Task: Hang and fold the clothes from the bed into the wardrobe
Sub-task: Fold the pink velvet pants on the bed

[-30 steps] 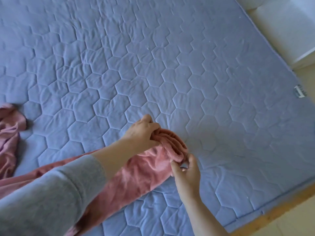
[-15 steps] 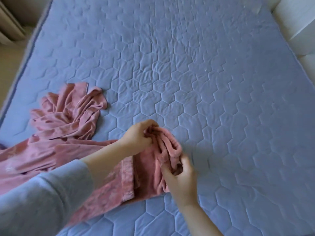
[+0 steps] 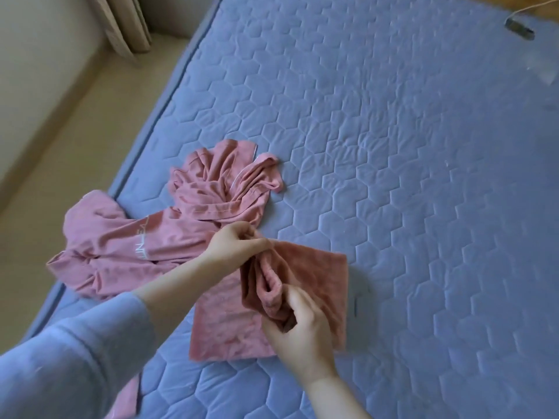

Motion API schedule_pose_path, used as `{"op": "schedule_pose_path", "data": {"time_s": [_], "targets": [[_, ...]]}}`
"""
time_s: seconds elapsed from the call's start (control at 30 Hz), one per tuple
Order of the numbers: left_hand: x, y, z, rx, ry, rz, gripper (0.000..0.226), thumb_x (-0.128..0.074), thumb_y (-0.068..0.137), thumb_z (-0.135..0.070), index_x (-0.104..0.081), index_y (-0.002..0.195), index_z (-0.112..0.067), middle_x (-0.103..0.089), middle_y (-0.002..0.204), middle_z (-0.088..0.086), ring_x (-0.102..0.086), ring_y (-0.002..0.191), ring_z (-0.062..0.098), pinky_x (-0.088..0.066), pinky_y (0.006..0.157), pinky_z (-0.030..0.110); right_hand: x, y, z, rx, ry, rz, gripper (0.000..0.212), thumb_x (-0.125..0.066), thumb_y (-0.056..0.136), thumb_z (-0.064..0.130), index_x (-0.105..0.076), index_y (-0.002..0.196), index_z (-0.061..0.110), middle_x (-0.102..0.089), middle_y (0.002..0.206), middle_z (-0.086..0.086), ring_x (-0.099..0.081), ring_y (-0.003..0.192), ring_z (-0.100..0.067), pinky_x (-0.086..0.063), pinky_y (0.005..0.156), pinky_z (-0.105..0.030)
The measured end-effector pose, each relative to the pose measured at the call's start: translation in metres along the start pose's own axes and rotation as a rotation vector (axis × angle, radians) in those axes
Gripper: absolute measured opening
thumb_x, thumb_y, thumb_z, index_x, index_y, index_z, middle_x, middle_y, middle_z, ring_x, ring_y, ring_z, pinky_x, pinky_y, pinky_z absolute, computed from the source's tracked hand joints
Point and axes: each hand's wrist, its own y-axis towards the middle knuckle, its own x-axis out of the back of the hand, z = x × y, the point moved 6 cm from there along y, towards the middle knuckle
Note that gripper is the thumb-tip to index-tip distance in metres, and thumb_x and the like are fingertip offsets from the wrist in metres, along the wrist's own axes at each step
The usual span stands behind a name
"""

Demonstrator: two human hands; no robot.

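Though mostly flat, pink fleece garment (image 3: 317, 276) bunched at ctr.

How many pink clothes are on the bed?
2: crumpled pink top lying on the left; fuzzy pink garment gripped by left hand and right hand. More may be hidden.

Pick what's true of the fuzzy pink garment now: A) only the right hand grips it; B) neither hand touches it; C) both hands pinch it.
C: the left hand and right hand each pinch the bunched edge of the fuzzy pink garment.
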Motion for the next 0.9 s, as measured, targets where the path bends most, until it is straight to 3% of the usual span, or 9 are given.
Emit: {"op": "schedule_pose_path", "data": {"time_s": [0.1, 0.17, 0.23, 0.37, 0.43, 0.53, 0.7, 0.8, 0.9], "targets": [[0.025, -0.002, 0.046, 0.139, -0.05, -0.079, 0.049, -0.075, 0.054, -0.035, -0.061, 0.098, -0.017, -0.067, 0.09, 0.004, -0.064, 0.084, 0.021, -0.055, 0.079, 0.034, -0.038, -0.007, -0.002, -0.029, -0.109, 0.177, 0.039, -0.061, 0.069, 0.026, -0.065, 0.107, 0.027, -0.064, 0.099, 0.011, -0.064, 0.089, -0.013, -0.052, 0.074, -0.028], [0.033, -0.004, 0.087, 0.265, -0.031, -0.12, 0.058, -0.082, 0.064, -0.035, -0.055, 0.112, -0.015, -0.064, 0.103, 0.007, -0.064, 0.095, 0.023, -0.056, 0.084, 0.037, -0.063, -0.014, -0.01, -0.048, -0.197, 0.289, 0.041, -0.062, 0.072, 0.028, -0.062, 0.113, 0.03, -0.061, 0.104, 0.012, -0.062, 0.092, -0.013, -0.051, 0.075, -0.029], [0.03, -0.005, 0.125, 0.366, -0.042, -0.076, 0.052, -0.082, 0.071, -0.034, -0.056, 0.111, -0.01, -0.062, 0.099, 0.01, -0.064, 0.088, 0.024, -0.055, 0.074, 0.035, -0.084, -0.021, -0.021, -0.067, -0.259, 0.38, 0.044, -0.062, 0.077, 0.03, -0.059, 0.121, 0.033, -0.058, 0.109, 0.012, -0.059, 0.095, -0.013, -0.047, 0.077, -0.028], [0.019, -0.014, 0.164, 0.435, -0.077, 0.001, 0.033, -0.082, 0.073, -0.032, -0.062, 0.08, -0.007, -0.057, 0.069, 0.007, -0.053, 0.058, 0.019, -0.042, 0.052, 0.026, -0.107, -0.032, -0.042, -0.15, -0.328, 0.562, 0.04, -0.058, 0.085, 0.029, -0.057, 0.125, 0.033, -0.062, 0.11, 0.01, -0.062, 0.091, -0.016, -0.047, 0.078, -0.03], [0.017, -0.015, 0.164, 0.392, -0.103, -0.014, 0.029, -0.08, 0.075, -0.029, -0.064, 0.08, -0.006, -0.059, 0.07, 0.007, -0.054, 0.061, 0.02, -0.043, 0.055, 0.028, -0.102, -0.034, -0.049, -0.221, -0.313, 0.472, 0.034, -0.056, 0.088, 0.024, -0.062, 0.12, 0.03, -0.066, 0.108, 0.009, -0.063, 0.086, -0.016, -0.048, 0.075, -0.029], [0.023, -0.018, 0.147, 0.258, -0.151, -0.07, 0.042, -0.075, 0.066, -0.035, -0.062, 0.091, -0.003, -0.066, 0.083, 0.005, -0.061, 0.08, 0.018, -0.05, 0.075, 0.035, -0.083, -0.034, -0.054, -0.29, -0.352, 0.254, 0.025, -0.057, 0.088, 0.017, -0.069, 0.108, 0.026, -0.07, 0.102, 0.01, -0.065, 0.083, -0.015, -0.049, 0.071, -0.029], [0.032, -0.02, 0.144, 0.177, -0.077, -0.08, 0.028, -0.073, 0.08, -0.025, -0.06, 0.098, -0.007, -0.066, 0.087, 0.001, -0.06, 0.082, 0.015, -0.048, 0.073, 0.03, -0.058, -0.02, -0.056, -0.231, -0.546, 0.063, 0.016, -0.068, 0.075, 0.005, -0.071, 0.086, 0.016, -0.068, 0.084, -0.003, -0.059, 0.084, -0.03, -0.049, 0.071, -0.036], [0.039, -0.016, 0.164, 0.241, 0.085, -0.187, 0.029, -0.072, 0.083, -0.026, -0.06, 0.099, -0.005, -0.067, 0.096, 0.011, -0.061, 0.093, 0.028, -0.048, 0.084, 0.039, -0.047, -0.013, -0.075, -0.371, -0.639, 0.076, 0.018, -0.068, 0.078, 0.014, -0.072, 0.095, 0.016, -0.063, 0.1, -0.009, -0.056, 0.099, -0.033, -0.045, 0.085, -0.038], [0.035, -0.012, 0.177, 0.285, 0.121, -0.269, 0.031, -0.074, 0.081, -0.03, -0.055, 0.09, -0.007, -0.064, 0.088, 0.01, -0.061, 0.092, 0.031, -0.041, 0.073, 0.035, -0.033, -0.011, -0.102, -0.557, -0.59, 0.057, 0.032, -0.067, 0.082, 0.02, -0.067, 0.114, 0.014, -0.055, 0.12, -0.012, -0.053, 0.111, -0.035, -0.044, 0.094, -0.04]]}}
